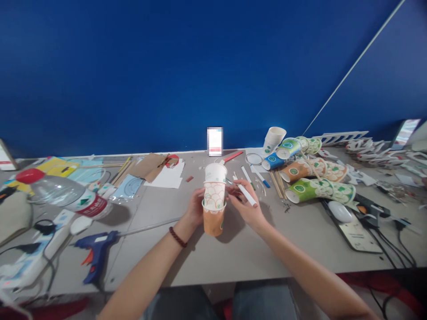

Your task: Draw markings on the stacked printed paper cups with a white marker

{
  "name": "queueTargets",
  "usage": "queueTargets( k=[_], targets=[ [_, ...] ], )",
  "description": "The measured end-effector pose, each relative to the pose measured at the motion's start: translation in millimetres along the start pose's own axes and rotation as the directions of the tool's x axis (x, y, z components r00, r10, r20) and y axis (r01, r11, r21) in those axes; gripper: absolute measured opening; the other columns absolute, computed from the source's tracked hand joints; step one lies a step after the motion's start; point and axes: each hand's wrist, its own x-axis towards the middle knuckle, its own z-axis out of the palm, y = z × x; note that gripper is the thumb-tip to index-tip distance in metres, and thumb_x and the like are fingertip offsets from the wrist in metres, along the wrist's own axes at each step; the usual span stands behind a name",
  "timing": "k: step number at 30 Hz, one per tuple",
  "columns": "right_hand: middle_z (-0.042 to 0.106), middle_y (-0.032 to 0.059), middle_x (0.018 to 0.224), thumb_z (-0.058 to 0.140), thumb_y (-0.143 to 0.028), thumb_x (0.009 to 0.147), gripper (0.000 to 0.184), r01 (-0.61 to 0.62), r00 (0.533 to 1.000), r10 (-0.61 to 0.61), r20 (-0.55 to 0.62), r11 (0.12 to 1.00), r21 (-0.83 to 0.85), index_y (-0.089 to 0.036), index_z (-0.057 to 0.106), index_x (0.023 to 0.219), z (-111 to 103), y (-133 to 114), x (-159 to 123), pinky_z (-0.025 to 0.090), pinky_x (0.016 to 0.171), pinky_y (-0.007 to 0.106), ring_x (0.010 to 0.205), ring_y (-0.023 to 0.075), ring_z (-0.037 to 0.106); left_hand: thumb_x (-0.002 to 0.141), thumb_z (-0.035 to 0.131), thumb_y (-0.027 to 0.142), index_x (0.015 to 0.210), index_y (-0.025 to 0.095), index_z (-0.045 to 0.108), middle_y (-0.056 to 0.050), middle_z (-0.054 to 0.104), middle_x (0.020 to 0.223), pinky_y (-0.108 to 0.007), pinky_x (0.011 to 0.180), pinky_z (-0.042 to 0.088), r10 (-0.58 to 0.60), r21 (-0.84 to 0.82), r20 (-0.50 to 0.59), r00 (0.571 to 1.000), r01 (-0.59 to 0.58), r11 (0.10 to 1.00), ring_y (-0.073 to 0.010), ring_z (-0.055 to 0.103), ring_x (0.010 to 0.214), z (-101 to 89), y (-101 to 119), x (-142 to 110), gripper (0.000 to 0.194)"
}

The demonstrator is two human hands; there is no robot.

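Note:
A stack of paper cups stands in front of me: an orange-brown cup at the bottom, a white cup with an orange scallop pattern rising from it, and a whiter cup on top. My left hand grips the stack from its left side, its fingertips partly hidden behind the cups. On the other side, my right hand is closed around a white marker with a reddish end. The marker's tip end points toward the patterned cup; whether it touches is unclear.
At left lie a plastic bottle, a blue glue gun and a power strip. Joined cup pieces, a cup stack and another glue gun are at right. A phone stands against the blue wall.

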Motion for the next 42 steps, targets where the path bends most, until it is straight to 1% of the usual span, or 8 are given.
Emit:
queueTargets(
  k=[6, 12, 18, 23, 28, 32, 35, 42],
  targets=[
    [0.067, 0.0005, 0.091, 0.074, -0.03, 0.078, 0.036, -0.13, 0.989, 0.122, 0.083, 0.987, 0.098, -0.028, 0.053, 0.108, -1.1, -2.5, 0.9, 0.058, 0.078, 0.035, 0.085, 0.0181, 0.066, 0.065, 0.068, 0.043, 0.099, 0.008, 0.071, -0.011, 0.075, 0.087, -0.034, 0.072, 0.052, -0.015, 0.005, 0.047, 0.999, 0.015, 1.0, -0.0238, 0.069, 0.075, -6.3, -2.2, 1.6, 0.049],
    [0.069, -0.0014, 0.081, 0.079, -0.032, 0.072, 0.04, -0.223, 0.974, 0.212, 0.083, 0.963, 0.151, -0.028, 0.053, 0.102, 0.0, -5.2, 3.5, 0.056, 0.079, 0.037, 0.079, 0.0195, 0.066, 0.067, 0.068, 0.044, 0.096, 0.01, 0.073, -0.011, 0.075, 0.087, -0.036, 0.076, 0.051, -0.013, 0.082, 0.0, 1.0, 0.013, 0.997, -0.0246, 0.069, 0.076, -16.0, -1.9, 4.2, 0.045],
    [0.068, -0.0033, 0.073, 0.079, -0.03, 0.07, 0.039, -0.27, 0.962, 0.258, 0.084, 0.943, 0.195, -0.026, 0.053, 0.099, 0.2, -14.2, 5.1, 0.053, 0.076, 0.034, 0.071, 0.0174, 0.065, 0.071, 0.071, 0.048, 0.106, 0.008, 0.071, -0.017, 0.075, 0.098, -0.039, 0.082, 0.05, -0.027, 0.186, 0.086, 0.996, 0.011, 0.982, -0.031, 0.07, 0.09, -17.5, 2.1, 7.9, 0.053],
    [0.07, -0.0017, 0.079, 0.079, -0.032, 0.07, 0.04, -0.285, 0.958, 0.279, 0.059, 0.93, 0.234, -0.025, 0.054, 0.101, -1.4, -15.5, 5.5, 0.053, 0.077, 0.034, 0.075, 0.0176, 0.066, 0.072, 0.077, 0.044, 0.115, 0.014, 0.065, -0.015, 0.074, 0.106, -0.04, 0.081, 0.052, 0.04, 0.302, 0.067, 0.997, -0.058, 0.951, -0.0306, 0.072, 0.09, -11.3, 9.8, 5.6, 0.053],
    [0.073, -0.0009, 0.088, 0.079, -0.03, 0.071, 0.045, -0.332, 0.937, 0.35, 0.003, 0.887, 0.32, -0.026, 0.053, 0.107, -4.7, -10.5, 6.8, 0.05, 0.096, 0.039, 0.089, 0.0193, 0.069, 0.07, 0.08, 0.041, 0.119, 0.017, 0.059, -0.013, 0.071, 0.115, -0.034, 0.081, 0.052, 0.172, 0.495, 0.024, 0.985, -0.161, 0.854, -0.0291, 0.069, 0.1, -8.7, 20.3, 4.7, 0.058],
    [0.073, -0.0009, 0.094, 0.078, -0.025, 0.067, 0.046, -0.387, 0.908, 0.419, -0.02, 0.854, 0.348, -0.027, 0.054, 0.106, -6.7, -9.3, 7.6, 0.048, 0.1, 0.04, 0.093, 0.0199, 0.069, 0.068, 0.081, 0.04, 0.125, 0.019, 0.053, -0.014, 0.065, 0.126, -0.036, 0.086, 0.052, 0.268, 0.725, 0.057, 0.962, -0.225, 0.651, -0.0303, 0.064, 0.111, -1.9, 26.1, 3.4, 0.067],
    [0.073, -0.0006, 0.106, 0.072, -0.02, 0.067, 0.045, -0.437, 0.891, 0.451, 0.047, 0.828, 0.353, -0.028, 0.055, 0.108, -6.6, -9.2, 7.2, 0.047, 0.099, 0.038, 0.098, 0.0196, 0.067, 0.069, 0.081, 0.041, 0.134, 0.021, 0.045, -0.014, 0.061, 0.131, -0.036, 0.087, 0.053, 0.282, 0.833, 0.103, 0.954, -0.238, 0.5, -0.0286, 0.064, 0.11, 7.4, 27.8, -1.2, 0.077],
    [0.075, -0.0001, 0.093, 0.065, -0.017, 0.061, 0.039, -0.497, 0.866, 0.446, 0.225, 0.725, 0.476, -0.025, 0.054, 0.098, -3.2, -15.7, 8.5, 0.049, 0.096, 0.04, 0.094, 0.0223, 0.071, 0.075, 0.074, 0.048, 0.132, 0.019, 0.049, -0.012, 0.065, 0.123, -0.033, 0.082, 0.054, 0.258, 0.891, 0.091, 0.962, -0.194, 0.41, -0.0273, 0.066, 0.105, 14.2, 35.8, -7.6, 0.068]
  ],
)
